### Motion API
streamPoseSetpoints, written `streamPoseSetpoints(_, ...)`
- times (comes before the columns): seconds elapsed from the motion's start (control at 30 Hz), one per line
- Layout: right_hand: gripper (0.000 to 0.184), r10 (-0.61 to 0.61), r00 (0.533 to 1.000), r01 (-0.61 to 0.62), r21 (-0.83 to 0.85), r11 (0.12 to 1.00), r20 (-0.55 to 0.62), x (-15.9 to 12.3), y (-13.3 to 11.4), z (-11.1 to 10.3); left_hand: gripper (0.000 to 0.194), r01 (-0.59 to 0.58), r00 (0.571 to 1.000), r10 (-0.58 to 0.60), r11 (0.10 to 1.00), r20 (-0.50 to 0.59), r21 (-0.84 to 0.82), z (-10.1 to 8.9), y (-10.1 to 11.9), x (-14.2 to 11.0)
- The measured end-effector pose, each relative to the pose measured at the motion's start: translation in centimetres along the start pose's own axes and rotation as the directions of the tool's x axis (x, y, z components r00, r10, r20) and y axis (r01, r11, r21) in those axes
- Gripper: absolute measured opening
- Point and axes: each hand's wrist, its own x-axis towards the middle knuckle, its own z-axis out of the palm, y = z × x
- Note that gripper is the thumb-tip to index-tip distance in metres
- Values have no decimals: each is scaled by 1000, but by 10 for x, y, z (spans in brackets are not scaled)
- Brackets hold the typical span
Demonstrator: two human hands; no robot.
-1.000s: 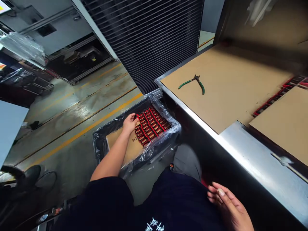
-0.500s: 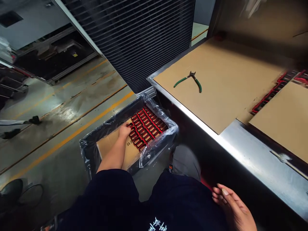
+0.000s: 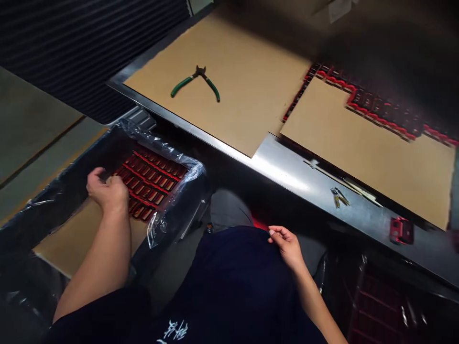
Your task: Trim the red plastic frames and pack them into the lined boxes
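Observation:
Over a plastic-lined bin (image 3: 196, 168) at the left, my left hand (image 3: 109, 191) has its thumb and fingers apart, with no held thing showing. Below and beside it, rows of red-and-black parts (image 3: 152, 184) lie on a cardboard sheet (image 3: 77, 234) inside the bin. My right hand (image 3: 285, 242) is by my lap, thumb and fingertips pressed together. Something red (image 3: 260, 222) shows just past those fingertips; whether they hold anything I cannot make out.
Green-handled cutters (image 3: 199, 79) lie spread on cardboard (image 3: 244, 91) on the metal bench (image 3: 276, 165). More red-and-black parts (image 3: 380, 112) border another cardboard sheet (image 3: 362, 143). A red part (image 3: 400, 230) and small metal pieces (image 3: 339, 197) sit near the bench edge. Another lined bin (image 3: 380, 306) stands lower right.
The view has swung right, bringing in the bench front and the second bin. My left hand has come up off the parts and its fingers have parted. My right fingertips stay pressed together.

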Motion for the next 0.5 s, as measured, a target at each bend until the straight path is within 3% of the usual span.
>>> streamPoseSetpoints(0.07, 52, -11, 999, 10, -37, 999, -32, 0, 13, -2, 43, -42, 994, 37, 998, -102, -45, 14, 37, -5)
streamPoseSetpoints(0.1, 51, -23, 999, 20, -54, 998, -48, 0, 18, -3, 43, -106, 986, 93, 991, -140, -87, 21, 62, -10)
streamPoseSetpoints(0.13, 49, -38, 997, 33, -70, 997, -67, 1, 23, -5, 42, -255, 959, 230, 955, -163, -154, 27, 90, -16)
streamPoseSetpoints(0.2, 42, -77, 990, 65, -102, 993, -115, 3, 29, -12, 33, -523, 852, 482, 797, -203, -304, 37, 151, -31)
streamPoseSetpoints(0.27, 35, -120, 976, 98, -131, 987, -181, 4, 32, -21, 24, -661, 737, 639, 615, -220, -429, 48, 209, -47)
streamPoseSetpoints(0.33, 30, -155, 954, 118, -152, 981, -258, 3, 35, -32, 18, -706, 648, 733, 477, -206, -523, 62, 257, -62)
streamPoseSetpoints(0.4, 28, -168, 925, 119, -162, 980, -339, 0, 41, -43, 16, -715, 579, 798, 399, -167, -573, 81, 292, -74)
streamPoseSetpoints(0.5, 26, -147, 884, 88, -150, 985, -444, -3, 54, -57, 16, -721, 536, 836, 381, -117, -579, 108, 324, -86)
